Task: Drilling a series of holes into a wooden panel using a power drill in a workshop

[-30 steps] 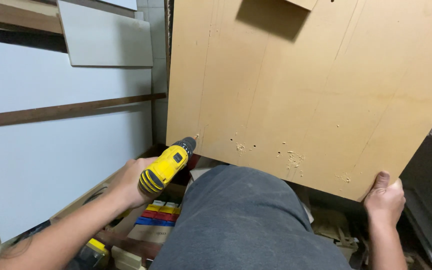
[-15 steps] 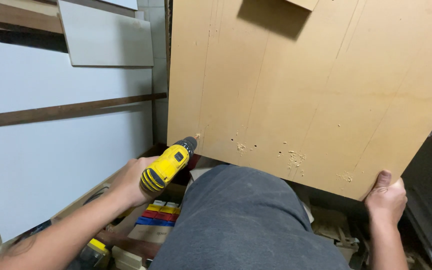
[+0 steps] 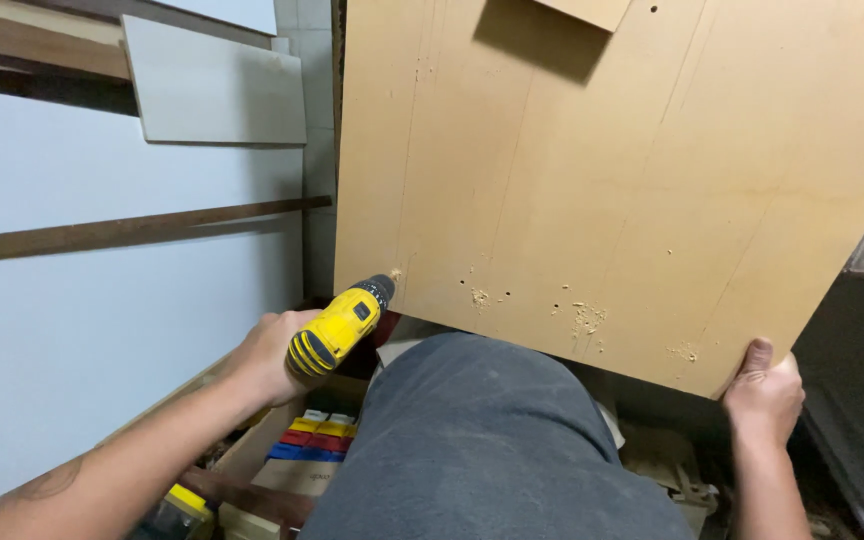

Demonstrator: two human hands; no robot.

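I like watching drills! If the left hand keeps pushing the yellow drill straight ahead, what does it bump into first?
The left hand points the yellow drill at the brown board. Its tip seems already at the board's lower left corner, so the board comes first.

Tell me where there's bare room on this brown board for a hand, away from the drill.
The brown board is bare across its middle, between the small block at its top edge and the sawdust-flecked holes below. The lower edge is crowded: drill in left hand, knee, right hand.
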